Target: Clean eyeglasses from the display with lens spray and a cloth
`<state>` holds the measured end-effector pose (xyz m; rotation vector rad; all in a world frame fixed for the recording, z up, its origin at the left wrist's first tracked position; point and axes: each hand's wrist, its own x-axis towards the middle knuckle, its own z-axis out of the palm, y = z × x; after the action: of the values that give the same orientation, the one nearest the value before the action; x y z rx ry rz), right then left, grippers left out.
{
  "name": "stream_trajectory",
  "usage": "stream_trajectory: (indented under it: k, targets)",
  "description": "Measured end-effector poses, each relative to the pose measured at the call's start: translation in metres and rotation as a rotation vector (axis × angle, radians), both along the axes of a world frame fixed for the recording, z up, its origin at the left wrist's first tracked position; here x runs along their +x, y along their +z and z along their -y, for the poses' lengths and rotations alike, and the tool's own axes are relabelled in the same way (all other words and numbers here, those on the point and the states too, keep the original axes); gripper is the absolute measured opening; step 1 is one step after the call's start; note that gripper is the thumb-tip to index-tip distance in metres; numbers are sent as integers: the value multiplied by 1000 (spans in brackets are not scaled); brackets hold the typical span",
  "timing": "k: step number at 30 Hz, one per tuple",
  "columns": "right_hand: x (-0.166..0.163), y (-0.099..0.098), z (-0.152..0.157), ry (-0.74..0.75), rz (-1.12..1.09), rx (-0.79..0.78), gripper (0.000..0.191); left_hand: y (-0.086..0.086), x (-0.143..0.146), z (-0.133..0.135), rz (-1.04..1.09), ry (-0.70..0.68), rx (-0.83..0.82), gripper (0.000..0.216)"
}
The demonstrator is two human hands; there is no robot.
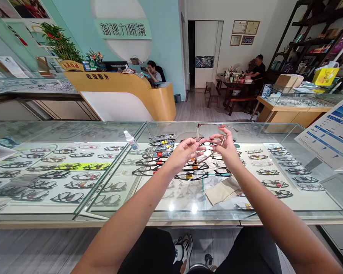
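A thin-framed pair of eyeglasses [198, 132] is held up above the glass counter, its front turned edge-on and one arm stretching to the right. My left hand [185, 152] pinches the front of these glasses, covering part of the lenses. At the other side, my right hand [225, 148] is closed with thumb and fingers on the lower arm of the eyeglasses; its upper fingers are raised. A beige cleaning cloth [221, 191] lies crumpled on the counter below my right hand. To the left stands a small white spray bottle [130, 140], slightly tilted in view.
Rows of spectacle frames [71, 175] sit inside the glass display case [160, 215]. A printed sheet [331, 133] stands at the right. Beyond the case are a cashier desk [117, 82] with a seated person and a wooden table [231, 82] with another person.
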<state>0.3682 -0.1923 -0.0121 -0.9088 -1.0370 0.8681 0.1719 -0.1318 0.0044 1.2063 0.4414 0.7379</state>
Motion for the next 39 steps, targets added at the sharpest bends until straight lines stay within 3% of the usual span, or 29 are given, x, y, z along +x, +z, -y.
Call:
stream_trajectory:
  k: [4, 10, 13, 16, 20, 25, 29, 34, 39]
  targets:
    - [1, 5, 3, 22, -82, -27, 61, 1, -1, -1, 44, -15, -73, 37]
    - [6, 10, 3, 68, -244, -93, 13, -1, -3, -7, 93, -12, -107, 34]
    - [11, 12, 2, 74, -258, -116, 27, 1, -6, -8, 50, -30, -90, 34]
    - [16, 13, 1, 23, -226, -129, 7, 3, -7, -6, 21, -39, -54, 34]
    - [19, 11, 0, -41, -111, -131, 23, 2, -6, -8, 76, 33, -33, 33]
    - [19, 5, 0, -29, 62, -140, 22, 4, -6, -15, 179, 175, -42, 35]
    - [18, 8, 3, -35, 215, -128, 20, 5, -8, -17, 176, 184, -34, 37]
    - [12, 13, 11, -262, 577, 72, 19, 2, -9, -14, 31, 69, -20, 38]
    - [2, 11, 18, -127, 725, 229, 18, -2, -7, -11, 8, -26, 1, 37]
